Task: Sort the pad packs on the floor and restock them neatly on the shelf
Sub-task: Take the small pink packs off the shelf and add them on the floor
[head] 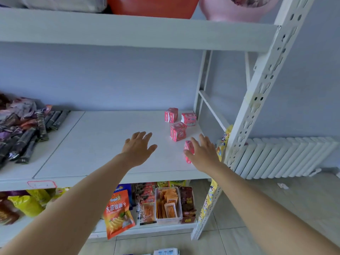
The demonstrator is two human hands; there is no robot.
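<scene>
Several small pink pad packs stand on the white middle shelf [103, 144] at its right end: one at the back [171, 115], one beside it to the right [189, 118], one in front of those [178, 131]. A fourth pink pack [188, 146] sits near the shelf's front, partly hidden behind my right hand [203, 153], whose straight fingers are against it. My left hand [138, 147] hovers flat over the bare shelf to the left of the packs, fingers spread, holding nothing. A white and blue pack [166, 252] lies on the floor at the bottom edge.
Dark snack wrappers [24, 129] are heaped at the shelf's left end. The lower shelf holds an orange chip bag [117, 212], a clear tub of sachets [168, 205] and other snacks. A white slotted upright [257, 100] and a radiator [283, 157] stand to the right. Basins sit on the top shelf.
</scene>
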